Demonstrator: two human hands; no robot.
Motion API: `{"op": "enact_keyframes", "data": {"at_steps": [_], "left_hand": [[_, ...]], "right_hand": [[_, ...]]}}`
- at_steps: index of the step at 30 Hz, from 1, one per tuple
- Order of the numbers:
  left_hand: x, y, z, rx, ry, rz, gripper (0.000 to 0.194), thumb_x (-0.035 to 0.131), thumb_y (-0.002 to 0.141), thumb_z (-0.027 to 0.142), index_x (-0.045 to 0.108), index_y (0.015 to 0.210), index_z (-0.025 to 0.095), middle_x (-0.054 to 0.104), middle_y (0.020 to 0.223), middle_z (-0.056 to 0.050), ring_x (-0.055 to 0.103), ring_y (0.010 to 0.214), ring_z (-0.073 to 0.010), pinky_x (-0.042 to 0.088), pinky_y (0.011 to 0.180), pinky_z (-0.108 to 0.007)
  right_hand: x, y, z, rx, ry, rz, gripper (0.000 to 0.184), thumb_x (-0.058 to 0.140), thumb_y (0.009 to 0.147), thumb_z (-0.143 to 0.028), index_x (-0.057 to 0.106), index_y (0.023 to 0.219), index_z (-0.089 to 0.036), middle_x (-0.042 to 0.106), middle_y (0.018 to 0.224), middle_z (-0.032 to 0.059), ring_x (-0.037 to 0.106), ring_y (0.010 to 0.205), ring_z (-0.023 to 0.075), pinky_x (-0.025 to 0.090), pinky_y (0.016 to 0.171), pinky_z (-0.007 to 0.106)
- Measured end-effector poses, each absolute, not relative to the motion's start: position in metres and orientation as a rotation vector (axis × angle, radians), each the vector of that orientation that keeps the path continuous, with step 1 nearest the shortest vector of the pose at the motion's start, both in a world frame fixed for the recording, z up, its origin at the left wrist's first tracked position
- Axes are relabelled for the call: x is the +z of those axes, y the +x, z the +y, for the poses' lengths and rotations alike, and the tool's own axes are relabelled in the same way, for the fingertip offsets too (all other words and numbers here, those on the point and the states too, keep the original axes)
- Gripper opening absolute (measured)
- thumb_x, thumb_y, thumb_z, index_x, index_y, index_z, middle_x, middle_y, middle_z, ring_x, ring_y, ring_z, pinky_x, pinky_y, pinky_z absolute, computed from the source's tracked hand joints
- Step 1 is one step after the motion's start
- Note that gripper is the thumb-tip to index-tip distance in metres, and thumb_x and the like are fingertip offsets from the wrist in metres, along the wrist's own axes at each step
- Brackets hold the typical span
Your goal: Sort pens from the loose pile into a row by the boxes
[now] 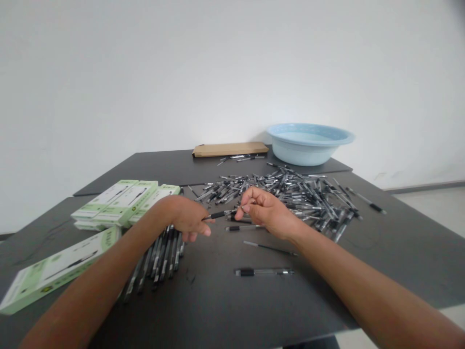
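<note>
At the near side of the dark worktop, a loose pen lies crosswise, its black grip toward the left. At the left edge, a single green-and-white box rests at a slant. Between it and the middle lies a bundle of pens, side by side, partly hidden under the person's left arm and hand. Just beyond the loose pen is a slim refill.

Above the middle of the worktop, the right hand pinches one end of a pen between thumb and forefinger. The pen's other end meets the left hand, palm downward; whether those fingers grip it cannot be told.

Farther left, more boxes are stacked. Beyond the right hand spreads a large, jumbled heap of pens. Behind it, a few pens lie before a flat carton, with a blue basin to its right. A pale wall stands behind everything.
</note>
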State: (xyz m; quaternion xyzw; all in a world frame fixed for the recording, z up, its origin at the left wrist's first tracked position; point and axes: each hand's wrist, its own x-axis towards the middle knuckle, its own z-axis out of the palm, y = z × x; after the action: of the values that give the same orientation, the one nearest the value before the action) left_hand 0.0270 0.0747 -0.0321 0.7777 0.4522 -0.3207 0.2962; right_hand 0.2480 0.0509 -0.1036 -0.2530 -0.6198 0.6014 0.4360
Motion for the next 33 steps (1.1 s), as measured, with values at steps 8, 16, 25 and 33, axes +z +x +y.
{"op": "enact_keyframes", "data": {"at_steps": [8,16,25,33], "left_hand": [[-0.035,0.027,0.077,-0.886,2.042,1.185,0.04,0.038,0.094,0.036,0.068,0.096,0.009,0.074,0.099,-0.019,0.07,0.083,-0.0228,0.052,0.07,-0.027],[-0.036,0.029,0.076,-0.897,2.043,1.182,0.04,0.038,0.094,0.035,0.064,0.109,0.008,0.074,0.1,-0.018,0.07,0.083,-0.0233,0.052,0.068,-0.028],[-0.036,0.031,0.076,-0.924,2.051,1.199,0.037,0.038,0.094,0.032,0.066,0.101,0.008,0.074,0.098,-0.018,0.071,0.083,-0.0236,0.051,0.066,-0.028],[-0.038,0.031,0.075,-0.896,2.087,1.211,0.035,0.041,0.092,0.036,0.067,0.093,0.012,0.075,0.092,-0.016,0.071,0.078,-0.0234,0.051,0.063,-0.027]], "right_hand": [[-0.101,0.245,0.046,1.468,-0.662,-1.588,0.019,0.062,0.085,-0.033,0.051,0.093,-0.02,0.071,0.083,0.0023,0.048,0.05,0.0073,0.029,0.046,0.018],[-0.096,0.244,0.04,1.336,-0.72,-1.644,0.017,0.058,0.088,-0.033,0.051,0.091,-0.018,0.069,0.078,0.0023,0.053,0.059,0.0098,0.036,0.054,0.021],[-0.098,0.243,0.038,1.165,-0.706,-1.765,0.011,0.057,0.089,-0.029,0.051,0.088,-0.019,0.062,0.073,0.0,0.057,0.07,0.0127,0.044,0.069,0.026],[-0.104,0.239,0.035,1.065,-0.737,-1.805,0.007,0.057,0.088,-0.023,0.052,0.086,-0.018,0.06,0.074,-0.0006,0.056,0.071,0.0127,0.044,0.069,0.026]]}}
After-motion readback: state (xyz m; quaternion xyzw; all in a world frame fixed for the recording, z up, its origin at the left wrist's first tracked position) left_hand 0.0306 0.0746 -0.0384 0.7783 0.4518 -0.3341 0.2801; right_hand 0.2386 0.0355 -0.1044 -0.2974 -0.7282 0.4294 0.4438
